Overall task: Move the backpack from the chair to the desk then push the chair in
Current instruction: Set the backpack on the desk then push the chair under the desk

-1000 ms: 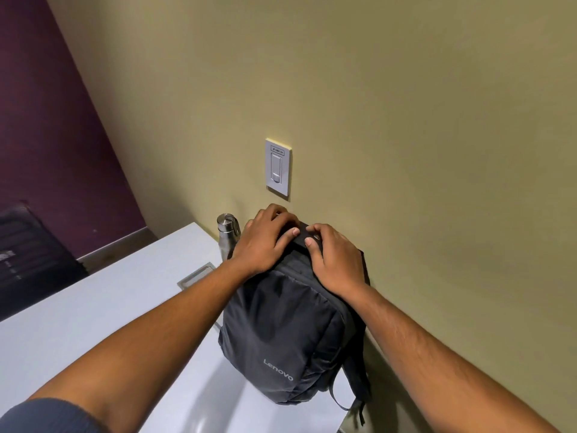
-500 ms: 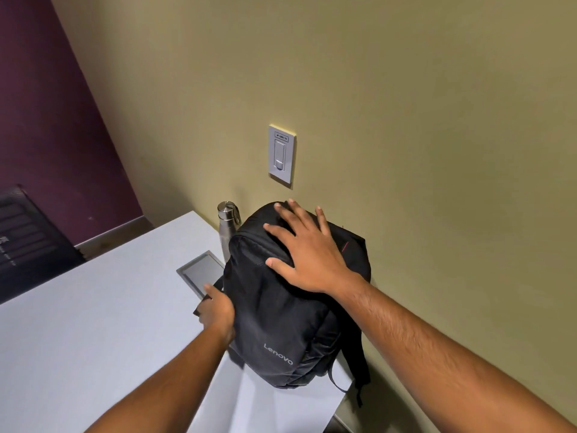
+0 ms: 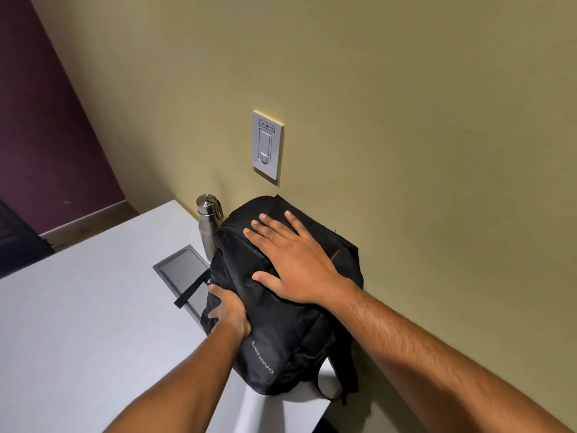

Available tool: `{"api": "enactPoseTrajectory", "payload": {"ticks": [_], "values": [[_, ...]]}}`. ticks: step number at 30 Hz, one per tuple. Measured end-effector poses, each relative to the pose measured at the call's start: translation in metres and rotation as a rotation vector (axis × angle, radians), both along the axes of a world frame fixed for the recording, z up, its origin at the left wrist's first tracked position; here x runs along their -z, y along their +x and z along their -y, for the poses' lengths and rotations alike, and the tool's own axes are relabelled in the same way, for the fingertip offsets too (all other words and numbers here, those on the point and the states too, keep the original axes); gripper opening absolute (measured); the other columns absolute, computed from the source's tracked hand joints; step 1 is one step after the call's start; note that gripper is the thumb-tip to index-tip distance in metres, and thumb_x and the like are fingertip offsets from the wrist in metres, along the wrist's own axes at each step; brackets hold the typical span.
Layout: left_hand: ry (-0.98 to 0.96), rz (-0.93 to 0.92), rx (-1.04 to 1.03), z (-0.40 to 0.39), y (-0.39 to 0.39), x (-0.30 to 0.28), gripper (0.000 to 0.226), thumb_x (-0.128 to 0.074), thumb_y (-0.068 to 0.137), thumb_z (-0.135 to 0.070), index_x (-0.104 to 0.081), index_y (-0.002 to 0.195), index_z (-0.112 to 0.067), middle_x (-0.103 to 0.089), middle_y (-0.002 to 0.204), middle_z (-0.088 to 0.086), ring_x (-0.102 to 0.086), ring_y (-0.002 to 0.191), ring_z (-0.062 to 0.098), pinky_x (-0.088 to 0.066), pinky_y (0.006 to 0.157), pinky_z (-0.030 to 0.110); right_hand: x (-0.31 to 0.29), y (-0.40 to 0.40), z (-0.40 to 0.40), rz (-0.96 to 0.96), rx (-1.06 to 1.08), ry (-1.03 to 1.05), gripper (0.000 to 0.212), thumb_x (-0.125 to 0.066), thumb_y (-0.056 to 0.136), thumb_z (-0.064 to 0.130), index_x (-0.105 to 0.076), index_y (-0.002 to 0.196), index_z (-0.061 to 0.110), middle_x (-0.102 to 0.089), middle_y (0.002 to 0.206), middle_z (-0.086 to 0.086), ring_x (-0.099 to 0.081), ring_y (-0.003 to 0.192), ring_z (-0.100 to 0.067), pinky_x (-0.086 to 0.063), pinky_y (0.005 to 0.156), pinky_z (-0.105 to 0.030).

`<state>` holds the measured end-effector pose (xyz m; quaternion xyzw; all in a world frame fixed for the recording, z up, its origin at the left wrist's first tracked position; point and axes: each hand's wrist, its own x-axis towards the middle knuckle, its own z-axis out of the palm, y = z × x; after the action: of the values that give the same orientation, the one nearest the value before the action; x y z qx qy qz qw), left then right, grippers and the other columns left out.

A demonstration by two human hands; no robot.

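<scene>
The black backpack (image 3: pixel 281 301) already stands on the white tabletop (image 3: pixel 78 323) at its far right corner, against the wall and just beside a steel bottle (image 3: pixel 207 226), so the placing step looks nearly finished. The right hand (image 3: pixel 296 264) lies flat and spread on the pack's upper face, its grip open, while the left hand (image 3: pixel 229 310) curls around the pack's left side. Next, both hands likely need to let go and turn to the chair, which is out of view.
</scene>
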<state>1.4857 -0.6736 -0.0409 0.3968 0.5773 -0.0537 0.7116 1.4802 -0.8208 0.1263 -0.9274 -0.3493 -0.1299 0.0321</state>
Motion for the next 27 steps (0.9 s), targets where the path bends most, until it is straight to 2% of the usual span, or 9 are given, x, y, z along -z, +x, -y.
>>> {"api": "enactPoseTrajectory", "payload": {"ticks": [3, 6, 10, 17, 20, 22, 23, 25, 27], "values": [[0.003, -0.014, 0.026, 0.007, 0.015, -0.001, 0.138, -0.017, 0.049, -0.105, -0.016, 0.161, -0.025, -0.022, 0.167, 0.012, -0.033, 0.147, 0.042, -0.036, 0.116, 0.062, 0.004, 0.013, 0.004, 0.017, -0.015, 0.003, 0.081, -0.059, 0.101, 0.054, -0.028, 0.167, 0.017, -0.035, 0.173, -0.003, -0.016, 0.164, -0.017, 0.006, 0.134, -0.047], [0.015, -0.01, 0.083, 0.009, 0.03, 0.012, 0.148, -0.012, 0.038, -0.107, -0.014, 0.162, -0.027, -0.019, 0.168, 0.011, -0.03, 0.148, 0.043, -0.033, 0.116, 0.066, 0.007, 0.023, 0.008, 0.018, -0.018, 0.017, 0.081, -0.064, 0.1, 0.049, -0.031, 0.165, 0.013, -0.04, 0.17, -0.004, -0.019, 0.163, -0.016, 0.003, 0.134, -0.047], [0.018, -0.021, 0.133, 0.01, 0.037, 0.014, 0.15, -0.011, 0.035, -0.107, -0.013, 0.162, -0.027, -0.017, 0.169, 0.011, -0.029, 0.148, 0.043, -0.034, 0.115, 0.067, 0.01, 0.029, 0.01, 0.012, -0.014, 0.026, 0.081, -0.066, 0.099, 0.046, -0.033, 0.164, 0.012, -0.042, 0.169, -0.004, -0.02, 0.163, -0.016, -0.004, 0.134, -0.048], [0.098, 0.012, 0.368, -0.009, 0.03, 0.057, 0.171, 0.005, 0.016, -0.112, -0.03, 0.158, -0.022, -0.039, 0.159, 0.015, -0.042, 0.141, 0.04, -0.036, 0.116, 0.062, 0.01, 0.029, 0.011, 0.003, 0.001, 0.018, 0.081, -0.065, 0.1, 0.046, -0.031, 0.165, 0.013, -0.036, 0.172, -0.002, -0.016, 0.164, -0.014, -0.005, 0.135, -0.046], [0.221, 0.049, 0.502, -0.016, 0.017, 0.055, 0.162, 0.01, 0.026, -0.111, -0.031, 0.158, -0.025, -0.037, 0.161, 0.016, -0.038, 0.145, 0.04, -0.029, 0.119, 0.063, 0.008, 0.025, 0.008, 0.003, 0.018, -0.007, 0.082, -0.063, 0.101, 0.048, -0.027, 0.167, 0.017, -0.022, 0.177, -0.001, -0.008, 0.165, -0.014, 0.0, 0.134, -0.043], [0.335, 0.085, 0.582, -0.017, 0.002, 0.023, 0.156, 0.011, 0.035, -0.109, -0.031, 0.158, -0.022, -0.034, 0.162, 0.016, -0.035, 0.147, 0.039, -0.027, 0.121, 0.062, 0.006, 0.021, 0.007, -0.001, 0.04, -0.017, 0.081, -0.062, 0.102, 0.048, -0.025, 0.168, 0.019, -0.016, 0.178, 0.0, -0.004, 0.165, -0.014, 0.001, 0.134, -0.043], [0.392, 0.114, 0.622, -0.017, -0.007, 0.002, 0.144, 0.008, 0.049, -0.106, -0.032, 0.158, -0.021, -0.033, 0.163, 0.016, -0.034, 0.147, 0.04, -0.027, 0.121, 0.061, 0.005, 0.017, 0.007, -0.002, 0.056, -0.022, 0.081, -0.061, 0.102, 0.048, -0.024, 0.169, 0.02, -0.014, 0.179, 0.0, -0.002, 0.165, -0.014, 0.002, 0.134, -0.042], [0.558, 0.173, 0.724, -0.019, -0.025, -0.034, 0.104, -0.004, 0.086, -0.086, -0.031, 0.158, -0.017, -0.027, 0.166, 0.017, -0.027, 0.151, 0.04, -0.023, 0.123, 0.059, 0.001, 0.007, 0.006, -0.001, 0.093, -0.02, 0.081, -0.06, 0.104, 0.048, -0.02, 0.169, 0.021, -0.011, 0.179, 0.001, 0.0, 0.165, -0.014, 0.003, 0.134, -0.042], [0.781, 0.245, 0.87, -0.026, -0.038, -0.049, 0.081, -0.013, 0.1, -0.068, -0.031, 0.158, -0.014, -0.021, 0.168, 0.017, -0.017, 0.156, 0.038, -0.018, 0.125, 0.058, -0.002, -0.006, 0.004, -0.003, 0.144, -0.01, 0.082, -0.058, 0.104, 0.048, -0.017, 0.17, 0.021, -0.009, 0.179, 0.001, 0.002, 0.165, -0.015, 0.004, 0.134, -0.042]]}}
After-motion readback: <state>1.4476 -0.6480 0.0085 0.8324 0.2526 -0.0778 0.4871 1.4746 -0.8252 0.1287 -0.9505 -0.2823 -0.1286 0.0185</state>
